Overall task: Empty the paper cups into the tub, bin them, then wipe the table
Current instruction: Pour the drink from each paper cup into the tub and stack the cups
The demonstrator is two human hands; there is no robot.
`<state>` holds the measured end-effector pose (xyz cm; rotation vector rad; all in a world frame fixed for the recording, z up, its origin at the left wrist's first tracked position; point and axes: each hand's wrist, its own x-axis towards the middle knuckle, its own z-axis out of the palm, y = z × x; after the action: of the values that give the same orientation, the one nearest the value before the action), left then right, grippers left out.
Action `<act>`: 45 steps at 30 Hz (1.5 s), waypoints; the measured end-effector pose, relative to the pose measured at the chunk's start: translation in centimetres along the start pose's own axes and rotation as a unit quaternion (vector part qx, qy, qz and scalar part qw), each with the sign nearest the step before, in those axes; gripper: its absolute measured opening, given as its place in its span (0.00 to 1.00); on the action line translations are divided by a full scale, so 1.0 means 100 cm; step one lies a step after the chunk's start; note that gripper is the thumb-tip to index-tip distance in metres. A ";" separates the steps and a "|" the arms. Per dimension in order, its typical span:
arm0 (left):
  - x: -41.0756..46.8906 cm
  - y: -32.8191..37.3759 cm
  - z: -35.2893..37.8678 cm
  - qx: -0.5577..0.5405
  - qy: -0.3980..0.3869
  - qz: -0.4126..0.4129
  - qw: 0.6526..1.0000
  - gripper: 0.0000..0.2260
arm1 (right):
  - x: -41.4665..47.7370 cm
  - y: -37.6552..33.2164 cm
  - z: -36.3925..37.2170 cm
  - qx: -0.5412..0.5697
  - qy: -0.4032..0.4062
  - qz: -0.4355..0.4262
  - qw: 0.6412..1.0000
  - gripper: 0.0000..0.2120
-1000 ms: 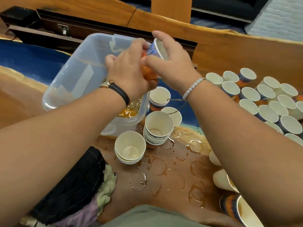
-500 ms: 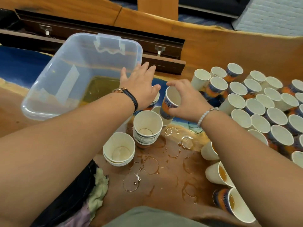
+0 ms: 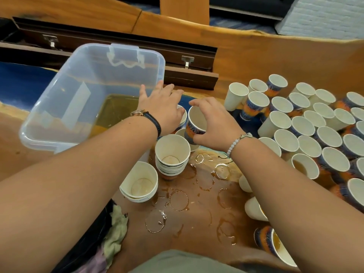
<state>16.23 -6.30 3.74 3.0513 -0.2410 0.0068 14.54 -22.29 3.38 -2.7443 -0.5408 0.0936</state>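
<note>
Tabletop (image 3: 187,223) comes first: wood, wet with brown rings and small puddles, so any cup base lifted from it is likely slick.

Next is the tub (image 3: 59,91), clear plastic, at the table's left rear with brown liquid (image 3: 116,111) pooled in it. I judge it sloshy and thin-walled. It is best left where it stands, or moved with 2 hands on opposite rims.

At the right stands a crowd of upright cups (image 3: 315,134), rim to rim, and at least 1 filled cup (image 3: 304,166) shows brown liquid. They look light, soft-sided and easy to crush or tip. Each should be taken round the middle of the wall with a gentle squeeze, never by 1 edge of the lip.

In front of the tub are 2 nested stacks, the middle stack (image 3: 171,154) and the near stack (image 3: 141,184). Nesting probably makes them stiffer, though they may stick together when damp.

The paper cup (image 3: 195,123) is tilted just right of the tub. The right hand (image 3: 216,125) grasps it, with fingers curled over its rim and thumb low on its wall.

The left hand (image 3: 163,109) is flat with fingers spread, over a rear stack (image 3: 183,120). Whether it presses down, I cannot tell.
</note>
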 end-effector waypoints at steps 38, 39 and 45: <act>0.009 0.097 -0.032 -0.112 0.024 0.114 0.987 0.20 | -0.048 0.160 -0.021 -0.343 -0.105 0.193 0.913 0.12; 0.010 0.099 -0.031 -0.119 0.023 0.116 0.986 0.19 | -0.047 0.160 -0.020 -0.339 -0.102 0.190 0.916 0.12; 0.012 0.097 -0.027 -0.174 0.003 0.106 0.979 0.22 | -0.032 0.135 -0.056 -0.289 -0.044 0.179 0.939 0.11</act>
<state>15.92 -15.87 7.25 2.6645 -0.5076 -0.0111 17.16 -37.00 4.05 -3.4041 -0.0776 0.1686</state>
